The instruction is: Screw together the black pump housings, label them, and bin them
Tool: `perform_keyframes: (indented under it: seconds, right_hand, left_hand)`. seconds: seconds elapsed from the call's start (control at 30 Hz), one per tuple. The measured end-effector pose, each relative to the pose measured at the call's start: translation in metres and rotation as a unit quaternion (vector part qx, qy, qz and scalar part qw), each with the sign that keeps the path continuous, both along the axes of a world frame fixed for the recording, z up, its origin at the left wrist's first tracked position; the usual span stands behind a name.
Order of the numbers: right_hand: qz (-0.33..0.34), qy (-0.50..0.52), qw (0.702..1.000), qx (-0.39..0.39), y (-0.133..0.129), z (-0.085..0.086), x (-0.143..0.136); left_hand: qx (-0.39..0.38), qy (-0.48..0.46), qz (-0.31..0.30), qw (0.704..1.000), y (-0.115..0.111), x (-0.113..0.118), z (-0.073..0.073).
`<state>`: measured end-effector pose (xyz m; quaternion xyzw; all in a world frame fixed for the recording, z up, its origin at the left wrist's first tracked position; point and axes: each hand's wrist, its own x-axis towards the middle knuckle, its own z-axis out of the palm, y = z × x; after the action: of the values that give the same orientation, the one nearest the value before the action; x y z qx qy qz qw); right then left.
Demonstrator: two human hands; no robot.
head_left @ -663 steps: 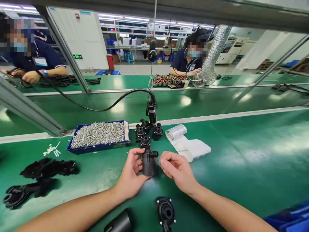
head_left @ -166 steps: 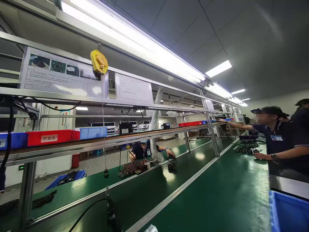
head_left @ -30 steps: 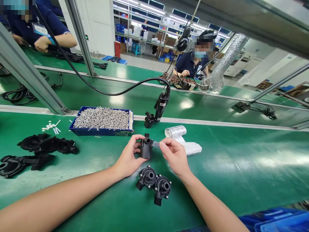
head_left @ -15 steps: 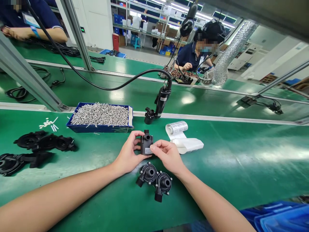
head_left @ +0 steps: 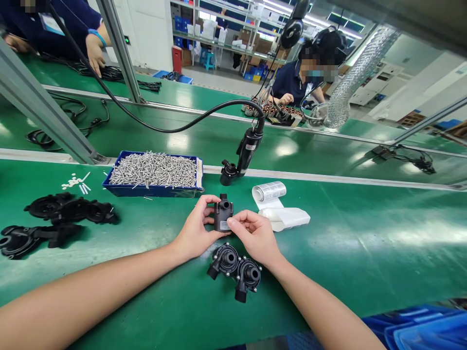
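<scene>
My left hand (head_left: 200, 227) grips a small black water pump (head_left: 223, 210) from its left side, fingers at the top and thumb under the lower edge. A small pale label (head_left: 224, 225) sits low on the pump's front. Against the label's right end presses the thumb of my right hand (head_left: 254, 233), its fingers curled in a pinch. Closer to me, two more black pumps (head_left: 226, 258) lie side by side on the green table, screw heads showing around their rims. Just beyond my right hand is a partly unrolled roll of labels (head_left: 272, 191) with white backing paper.
A blue tray (head_left: 153, 191) full of metal pins stands behind my left hand. A black electric screwdriver (head_left: 249, 151) hangs from its cable beside another pump (head_left: 228, 173). Black plastic housings (head_left: 71, 208) lie at left. Two co-workers sit across the bench. Blue bins (head_left: 426, 328) stand lower right.
The view has shifted slightly. My hands keep nearly the same hold on the pump and label. At upper left, a co-worker's hand has come down onto the black cables.
</scene>
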<state>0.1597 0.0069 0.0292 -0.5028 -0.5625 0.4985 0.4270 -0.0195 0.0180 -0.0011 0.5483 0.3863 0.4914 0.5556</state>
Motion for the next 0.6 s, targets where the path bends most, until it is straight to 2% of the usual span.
perform_keyframes:
  seconds: [0.27,0.4,0.5,0.6]
  right_hand:
    - [-0.009,-0.109,0.986,0.128,-0.001,-0.001,0.002]
    - [-0.041,-0.068,0.993,0.085,0.005,-0.006,0.009]
    - [-0.005,-0.087,0.994,0.062,0.008,-0.008,0.009]
    - [0.032,-0.155,0.986,0.053,0.008,-0.008,0.002]
  left_hand:
    - [0.001,-0.017,0.001,1.000,0.000,0.001,0.002]
    - [-0.007,-0.031,0.003,0.999,0.002,0.000,0.001]
    - [0.011,-0.016,-0.009,1.000,0.002,-0.001,-0.001]
    - [0.082,0.042,-0.031,0.995,-0.001,-0.002,-0.005]
